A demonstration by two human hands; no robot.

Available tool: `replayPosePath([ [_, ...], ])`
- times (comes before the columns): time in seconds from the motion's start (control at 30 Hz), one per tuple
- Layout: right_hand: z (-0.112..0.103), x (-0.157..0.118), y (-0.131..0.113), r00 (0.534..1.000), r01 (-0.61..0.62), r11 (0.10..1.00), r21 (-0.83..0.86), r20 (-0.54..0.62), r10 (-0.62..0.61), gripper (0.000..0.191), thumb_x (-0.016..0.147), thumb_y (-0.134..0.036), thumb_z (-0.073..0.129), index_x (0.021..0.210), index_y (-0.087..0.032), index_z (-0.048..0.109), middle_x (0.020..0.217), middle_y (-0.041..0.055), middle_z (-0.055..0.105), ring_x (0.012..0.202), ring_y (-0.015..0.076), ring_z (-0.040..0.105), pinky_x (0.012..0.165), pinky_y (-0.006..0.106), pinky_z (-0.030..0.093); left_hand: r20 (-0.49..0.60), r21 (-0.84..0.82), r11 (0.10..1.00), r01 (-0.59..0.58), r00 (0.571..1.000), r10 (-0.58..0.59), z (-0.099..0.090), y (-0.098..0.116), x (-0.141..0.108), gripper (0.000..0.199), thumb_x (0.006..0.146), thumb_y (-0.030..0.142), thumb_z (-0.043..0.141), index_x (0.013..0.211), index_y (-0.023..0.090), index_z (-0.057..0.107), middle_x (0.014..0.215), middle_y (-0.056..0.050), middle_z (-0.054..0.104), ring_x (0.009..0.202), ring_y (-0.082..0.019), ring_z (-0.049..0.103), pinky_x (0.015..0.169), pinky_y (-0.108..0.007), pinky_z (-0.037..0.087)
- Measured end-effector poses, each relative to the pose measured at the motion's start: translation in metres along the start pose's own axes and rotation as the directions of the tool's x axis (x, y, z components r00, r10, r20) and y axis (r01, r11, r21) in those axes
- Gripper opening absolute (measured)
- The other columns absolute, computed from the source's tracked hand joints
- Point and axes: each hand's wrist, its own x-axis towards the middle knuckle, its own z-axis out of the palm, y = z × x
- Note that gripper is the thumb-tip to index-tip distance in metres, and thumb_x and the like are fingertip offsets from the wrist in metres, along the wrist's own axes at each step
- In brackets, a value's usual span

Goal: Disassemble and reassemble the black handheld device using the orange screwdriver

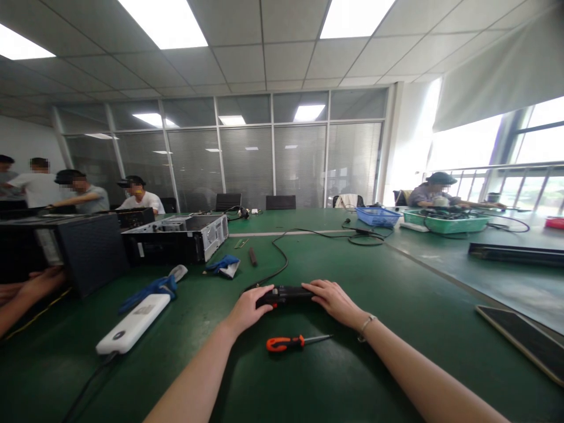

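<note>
Grip two-handed on the black tool (288, 294). Left hand (250, 308) has the left end, thumb along the near side, fingers over the top. Right hand (335, 301) lays its fingertips over the other end; thumb mostly hidden, so cannot tell if it closes or merely rests.

Tool's position: middle of the green tabletop (308, 388), lengthwise between the hands, just beyond the orange screwdriver (284, 343), which lies apart from both hands, tip to the right. Whether the tool bears on the tabletop or is slightly raised: unclear.

Handling, by judgement: stiff casing, probably plastic, moderate weight, smooth enough to slide under light fingertips. Not very fragile by its look. Best hold: round the thick body, near the middle, second hand steadying an end; keep a thumb clear of the small red part (275, 305) by the left thumb, perhaps a switch. Cord (286, 258) comes in near the left end, loops off toward the far right; likely to drag or twist the tool if pulled. Exact joint hidden behind the left hand.

Nearby: blue glove (224, 265) beyond and left; white unit (134, 323) farther left, well apart.
</note>
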Motion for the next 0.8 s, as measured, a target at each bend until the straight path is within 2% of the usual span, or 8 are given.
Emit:
replayPosePath([
  [0.1,-0.005,-0.004,0.006,1.0,0.001,0.999,0.048,0.004,-0.001,0.041,0.095,-0.034,0.043,0.135,-0.033,0.049,0.127,0.0042,0.058,0.109,0.021,0.055,0.096,0.038,0.039,0.001,-0.026,0.999,-0.023,1.0,0.023,0.001,0.003,0.001,0.06,0.077,0.022,0.068,0.133,0.031,0.051,0.133,-0.001,0.058,0.124,-0.023,0.052,0.111,-0.04,0.034],
  [0.2,-0.005,-0.007,0.008,0.999,0.005,0.999,0.047,-0.032,-0.004,0.04,0.094,-0.035,0.045,0.134,-0.034,0.05,0.124,0.0041,0.061,0.111,0.0218,0.054,0.101,0.043,0.035,-0.009,-0.036,0.999,-0.037,0.999,0.037,0.002,0.002,0.002,0.055,0.075,0.019,0.069,0.128,0.028,0.056,0.131,-0.001,0.059,0.124,-0.023,0.052,0.112,-0.041,0.032],
  [0.3,-0.001,-0.008,0.009,0.998,0.007,0.999,0.038,-0.058,-0.005,0.038,0.094,-0.034,0.047,0.132,-0.034,0.052,0.123,0.0043,0.062,0.111,0.0213,0.055,0.104,0.045,0.032,-0.022,-0.053,0.998,-0.042,0.999,0.04,0.004,0.0,0.002,0.048,0.077,0.023,0.068,0.124,0.028,0.06,0.128,-0.002,0.062,0.122,-0.023,0.054,0.111,-0.04,0.035],
  [0.43,0.001,-0.006,0.011,0.998,0.022,0.998,0.058,-0.066,-0.018,0.038,0.093,-0.032,0.049,0.131,-0.033,0.053,0.123,0.0046,0.062,0.112,0.0213,0.055,0.102,0.044,0.035,-0.048,-0.064,0.997,-0.047,0.998,0.044,0.006,-0.004,0.004,0.037,0.083,0.024,0.062,0.12,0.028,0.064,0.124,0.0,0.065,0.119,-0.021,0.056,0.109,-0.038,0.037],
  [0.57,0.0,-0.005,0.012,0.998,0.031,0.994,0.102,-0.05,-0.026,0.039,0.092,-0.031,0.05,0.13,-0.031,0.055,0.124,0.0051,0.062,0.111,0.0216,0.056,0.099,0.04,0.041,-0.063,-0.044,0.998,-0.034,0.998,0.031,0.009,-0.006,0.007,0.034,0.083,0.022,0.062,0.117,0.027,0.066,0.121,-0.001,0.066,0.116,-0.021,0.059,0.107,-0.038,0.04],
  [0.8,0.003,-0.003,0.012,0.999,0.0,0.992,0.123,-0.041,0.005,0.039,0.09,-0.031,0.053,0.128,-0.03,0.058,0.125,0.005,0.061,0.112,0.0226,0.056,0.098,0.04,0.042,0.003,0.02,0.999,-0.042,0.999,0.042,0.008,-0.002,0.005,0.039,0.084,0.017,0.057,0.121,0.026,0.063,0.127,-0.001,0.063,0.12,-0.021,0.056,0.109,-0.039,0.038],
])
